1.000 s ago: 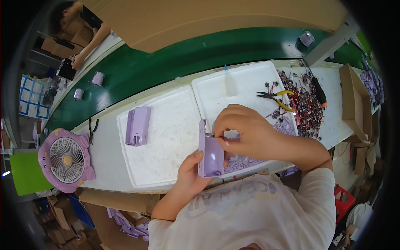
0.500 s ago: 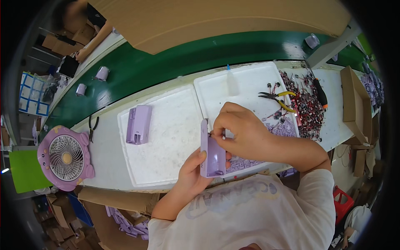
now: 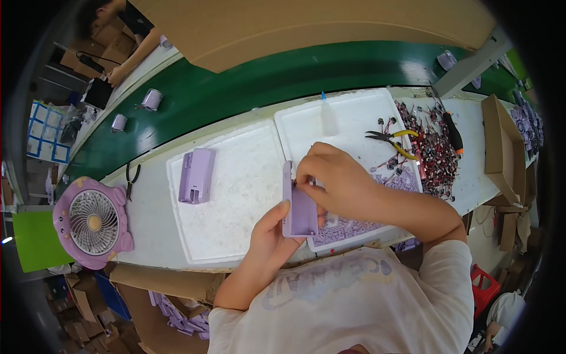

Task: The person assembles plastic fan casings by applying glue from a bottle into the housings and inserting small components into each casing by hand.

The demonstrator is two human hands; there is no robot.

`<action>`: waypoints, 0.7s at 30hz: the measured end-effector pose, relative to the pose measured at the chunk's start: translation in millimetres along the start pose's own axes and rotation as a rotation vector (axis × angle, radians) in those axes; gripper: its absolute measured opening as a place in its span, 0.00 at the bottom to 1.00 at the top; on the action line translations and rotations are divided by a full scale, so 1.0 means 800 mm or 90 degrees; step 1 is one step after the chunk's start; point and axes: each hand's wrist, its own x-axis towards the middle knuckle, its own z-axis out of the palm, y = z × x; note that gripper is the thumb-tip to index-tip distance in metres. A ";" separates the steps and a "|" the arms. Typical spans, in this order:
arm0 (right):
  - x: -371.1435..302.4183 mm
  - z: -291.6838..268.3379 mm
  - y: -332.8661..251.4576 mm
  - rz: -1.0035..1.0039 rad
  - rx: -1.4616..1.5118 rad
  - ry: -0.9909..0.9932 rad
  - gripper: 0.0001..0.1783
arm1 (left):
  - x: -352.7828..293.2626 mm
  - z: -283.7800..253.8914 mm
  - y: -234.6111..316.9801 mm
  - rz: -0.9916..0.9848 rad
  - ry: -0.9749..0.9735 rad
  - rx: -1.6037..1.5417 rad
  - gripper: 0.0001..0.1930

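Note:
My left hand (image 3: 272,227) grips a long purple plastic housing (image 3: 300,213) by its lower part, hollow side up. Closed in a pinch, my right hand (image 3: 333,177) has its fingertips inside the housing's upper end. Whatever it pinches is hidden behind the fingers. Another purple housing (image 3: 203,176) lies on the left white foam tray (image 3: 242,224). On the right foam tray (image 3: 295,127) are yellow-handled pliers (image 3: 392,137), a translucent bottle with a blue tip (image 3: 328,118) and a heap of small purple parts (image 3: 348,231).
Right of the trays lie a pile of small wired parts (image 3: 433,159) and a dark-handled screwdriver (image 3: 453,133). A purple fan (image 3: 94,221) and black-handled cutters (image 3: 131,182) sit left. Beyond runs a green conveyor (image 3: 236,88) with purple cups (image 3: 151,100). A co-worker's arm (image 3: 135,59) shows far left.
The housing and both hands have shifted slightly up and away from my body. Cups on the conveyor have moved a little to the right.

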 end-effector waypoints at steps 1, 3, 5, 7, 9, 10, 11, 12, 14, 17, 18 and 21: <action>0.002 -0.003 0.003 0.062 0.034 -0.035 0.09 | 0.003 -0.003 0.000 -0.005 -0.022 -0.038 0.25; 0.004 -0.009 0.004 0.123 0.068 -0.071 0.08 | 0.002 -0.002 0.001 -0.005 -0.016 -0.048 0.24; 0.004 -0.014 0.000 0.073 0.066 -0.043 0.08 | 0.000 0.001 0.001 -0.008 -0.009 -0.059 0.24; 0.004 -0.014 -0.002 0.089 0.062 -0.056 0.08 | -0.001 0.005 -0.001 -0.008 0.015 -0.018 0.24; 0.002 -0.013 -0.003 0.105 0.057 -0.068 0.07 | 0.000 0.008 -0.003 -0.016 0.004 -0.001 0.24; 0.001 -0.010 -0.005 0.078 0.034 -0.050 0.07 | 0.000 0.009 -0.004 -0.022 -0.007 0.015 0.24; 0.000 -0.009 -0.005 0.051 0.011 -0.032 0.07 | -0.001 0.010 -0.004 -0.021 -0.007 0.015 0.24; 0.000 -0.007 -0.005 0.050 0.012 -0.033 0.07 | -0.002 0.011 -0.004 -0.021 -0.001 0.018 0.24; -0.002 -0.005 -0.001 0.006 0.009 -0.018 0.07 | -0.002 0.012 -0.004 -0.021 0.005 0.021 0.24; -0.006 0.000 0.008 -0.023 0.021 0.002 0.08 | -0.003 0.011 -0.003 -0.020 0.011 0.019 0.25; -0.006 0.001 0.008 -0.023 0.021 0.002 0.08 | -0.003 0.011 -0.004 -0.016 0.014 0.030 0.25; -0.007 0.002 0.004 -0.026 0.011 -0.003 0.08 | -0.003 0.009 -0.002 -0.004 0.008 0.075 0.24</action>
